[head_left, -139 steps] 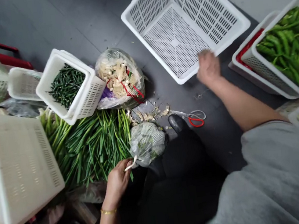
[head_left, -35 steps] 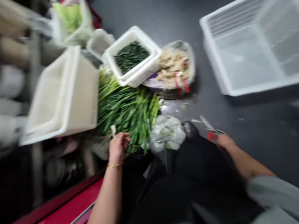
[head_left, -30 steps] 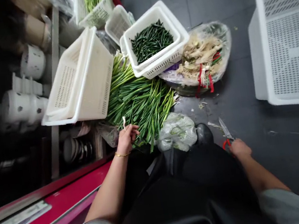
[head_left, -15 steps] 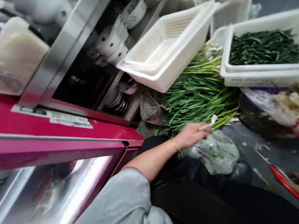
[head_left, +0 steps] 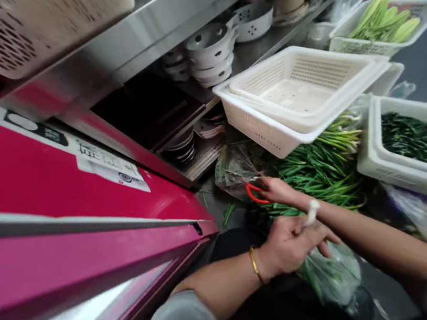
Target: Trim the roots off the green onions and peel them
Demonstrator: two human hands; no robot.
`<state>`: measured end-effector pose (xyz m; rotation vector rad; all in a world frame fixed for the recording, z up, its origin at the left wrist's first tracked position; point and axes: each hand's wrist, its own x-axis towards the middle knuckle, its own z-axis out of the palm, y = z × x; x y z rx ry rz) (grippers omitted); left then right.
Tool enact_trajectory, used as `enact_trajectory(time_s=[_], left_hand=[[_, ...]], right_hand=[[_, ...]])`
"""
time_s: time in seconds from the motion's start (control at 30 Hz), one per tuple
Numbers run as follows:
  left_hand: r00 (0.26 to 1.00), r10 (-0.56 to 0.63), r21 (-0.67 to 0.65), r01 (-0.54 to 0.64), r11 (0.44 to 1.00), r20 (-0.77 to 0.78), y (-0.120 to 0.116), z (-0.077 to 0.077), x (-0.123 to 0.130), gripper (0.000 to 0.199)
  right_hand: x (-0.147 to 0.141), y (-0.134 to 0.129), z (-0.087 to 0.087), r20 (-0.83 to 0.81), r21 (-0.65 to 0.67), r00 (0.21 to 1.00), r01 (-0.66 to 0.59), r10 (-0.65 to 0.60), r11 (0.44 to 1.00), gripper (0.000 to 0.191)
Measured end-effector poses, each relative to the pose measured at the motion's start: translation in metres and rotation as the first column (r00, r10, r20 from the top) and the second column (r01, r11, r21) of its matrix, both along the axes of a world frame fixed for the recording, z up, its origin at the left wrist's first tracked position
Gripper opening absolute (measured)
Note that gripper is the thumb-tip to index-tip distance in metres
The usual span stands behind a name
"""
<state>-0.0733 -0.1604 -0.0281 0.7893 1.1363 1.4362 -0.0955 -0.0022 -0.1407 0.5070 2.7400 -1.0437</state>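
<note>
My left hand [head_left: 294, 244], with a gold bracelet at the wrist, is closed on a pale stalk whose white end [head_left: 313, 209] sticks up between the fingers. My right hand [head_left: 275, 189] reaches across just beyond it, closed on the red-handled scissors [head_left: 257, 194]; the blades are hard to make out against the clear bag [head_left: 234, 170]. Long green stalks with white ends [head_left: 318, 166] lie in a pile behind my right forearm. Under my left hand is a translucent bag [head_left: 335, 272] with green pieces in it.
White baskets [head_left: 269, 133] are stacked above the pile. Dark green leaves [head_left: 420, 144] fill part of a white container [head_left: 371, 153] at right. A metal shelf [head_left: 111, 52] holds white pots [head_left: 210, 54]. The red cabinet [head_left: 62, 186] stands at left.
My right hand has moved with the scissors from the lower right to beyond my left hand, near the clear bag. The view has turned, and my left hand still grips the stalk.
</note>
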Motion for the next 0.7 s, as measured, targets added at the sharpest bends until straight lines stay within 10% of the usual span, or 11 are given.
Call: enact_trajectory(time_s=[0.2, 0.4, 0.57, 0.7], left_hand=[[0.928, 0.291, -0.125, -0.268, 0.955, 0.233, -0.007, -0.018, -0.053, 0.059], [0.913, 0.346, -0.167, -0.315, 0.934, 0.217, -0.014, -0.034, -0.085, 0.053], [0.896, 0.360, -0.122, -0.340, 0.933, 0.259, -0.016, -0.038, -0.088, 0.056], [0.772, 0.452, -0.107, -0.455, 0.884, 0.448, -0.011, -0.030, -0.103, 0.045]], right_hand=[[-0.175, -0.012, -0.056, 0.106, 0.243, 0.992, -0.090, 0.066, 0.966, 0.038], [-0.252, -0.011, -0.080, 0.095, 0.221, 0.991, -0.117, 0.098, 0.968, 0.040], [-0.205, 0.002, -0.056, -0.120, -0.044, 0.992, -0.030, 0.025, 0.999, 0.052], [-0.068, -0.009, -0.009, -0.112, -0.636, 0.991, -0.010, -0.079, 0.772, 0.068]])
